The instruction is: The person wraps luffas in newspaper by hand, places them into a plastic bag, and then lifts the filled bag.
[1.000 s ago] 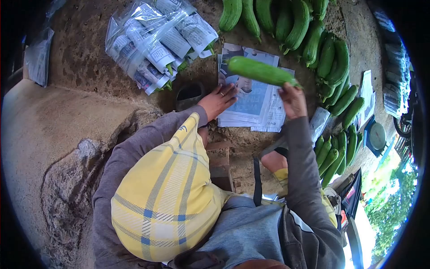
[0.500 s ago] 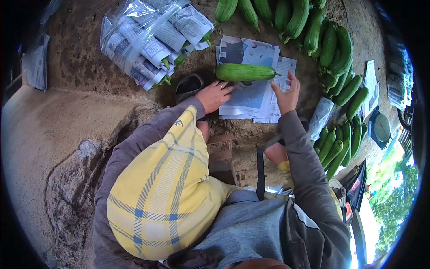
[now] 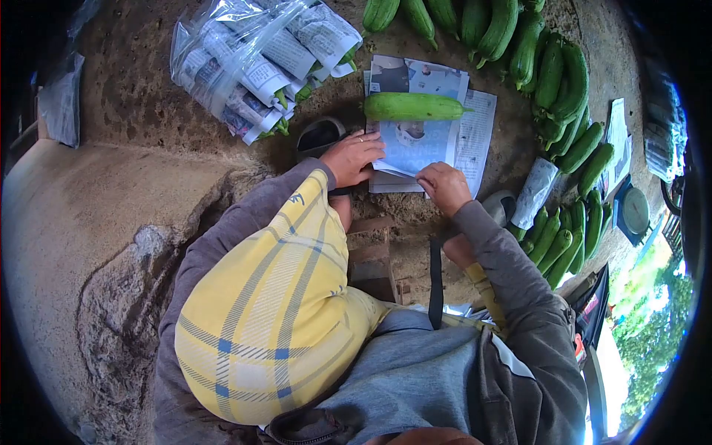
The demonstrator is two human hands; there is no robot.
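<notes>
A long green gourd (image 3: 412,107) lies crosswise on a stack of newspaper sheets (image 3: 466,135) on the dirt ground. My left hand (image 3: 352,157) pinches the near left edge of the top sheet. My right hand (image 3: 443,186) grips the near edge of the same sheet, which is lifted slightly off the stack. Both hands are on the near side of the gourd and do not touch it.
A clear plastic bag of newspaper-wrapped gourds (image 3: 256,59) lies at the back left. Several loose green gourds (image 3: 552,81) curve round the back and right. One wrapped gourd (image 3: 534,193) and a weighing scale (image 3: 635,211) sit on the right. A dark sandal (image 3: 319,137) lies by my left hand.
My right hand set the gourd down across the newspaper, let go, and drew back to the near edge of the sheet. My left hand closed on the sheet's edge.
</notes>
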